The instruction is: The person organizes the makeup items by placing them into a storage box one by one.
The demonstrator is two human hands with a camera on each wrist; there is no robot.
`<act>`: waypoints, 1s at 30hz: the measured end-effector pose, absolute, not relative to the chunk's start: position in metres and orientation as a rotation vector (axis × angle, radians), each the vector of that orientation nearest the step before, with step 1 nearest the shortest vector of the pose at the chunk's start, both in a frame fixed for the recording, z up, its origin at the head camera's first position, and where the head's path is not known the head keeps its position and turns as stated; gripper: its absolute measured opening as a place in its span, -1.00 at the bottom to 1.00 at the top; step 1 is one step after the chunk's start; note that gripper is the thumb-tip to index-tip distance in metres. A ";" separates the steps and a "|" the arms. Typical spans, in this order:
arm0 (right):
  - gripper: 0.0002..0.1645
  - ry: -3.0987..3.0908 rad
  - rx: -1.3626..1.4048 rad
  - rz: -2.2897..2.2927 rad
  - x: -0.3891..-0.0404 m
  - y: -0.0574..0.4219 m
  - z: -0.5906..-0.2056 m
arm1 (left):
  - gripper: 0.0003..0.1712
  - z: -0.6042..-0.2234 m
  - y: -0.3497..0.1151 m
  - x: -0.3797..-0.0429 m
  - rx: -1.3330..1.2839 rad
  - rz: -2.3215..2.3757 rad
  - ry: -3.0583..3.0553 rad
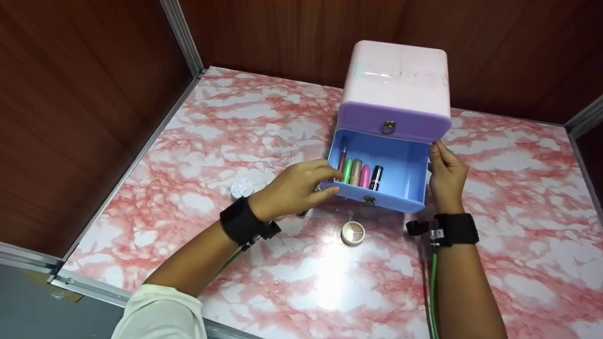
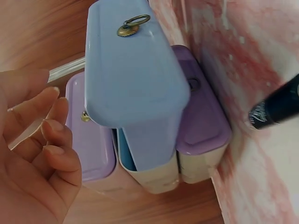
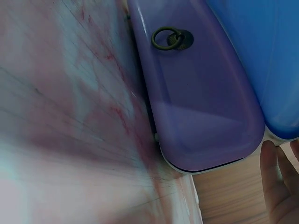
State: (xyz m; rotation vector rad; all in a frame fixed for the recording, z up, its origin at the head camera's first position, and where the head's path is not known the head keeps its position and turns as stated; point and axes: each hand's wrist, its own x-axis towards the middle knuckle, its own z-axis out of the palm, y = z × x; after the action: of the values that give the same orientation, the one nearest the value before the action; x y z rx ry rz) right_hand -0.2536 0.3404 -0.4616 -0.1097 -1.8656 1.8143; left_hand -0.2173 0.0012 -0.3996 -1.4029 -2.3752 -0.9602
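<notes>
A small pink cabinet stands on the table with its blue drawer pulled out below a purple drawer. Along the blue drawer's left part lie a dark reddish tube, a green tube, a taupe one, a pink one and a black lipstick tube. My left hand is at the drawer's front left corner, fingers loosely bent beside the reddish tube; its wrist view shows nothing held. With extended fingertips, my right hand touches the cabinet's right side beside the drawer.
A small round container rests in front of the drawer. Left of the cabinet lies a white flower-shaped piece, partly near other items hidden by my left arm. A black tube lies on the marbled tabletop. Wood panels enclose the table.
</notes>
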 end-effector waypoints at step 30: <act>-0.61 -1.866 -0.094 1.813 -0.254 0.340 -0.463 | -0.87 -0.456 -0.016 -0.256 -1.209 -0.720 -2.872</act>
State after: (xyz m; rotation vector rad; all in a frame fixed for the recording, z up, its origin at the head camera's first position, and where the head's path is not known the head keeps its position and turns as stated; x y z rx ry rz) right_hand -0.2540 0.3404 -0.4630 -0.0942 -1.8661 1.8134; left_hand -0.2564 -0.0157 -0.4562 -1.2088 -2.8719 -0.7196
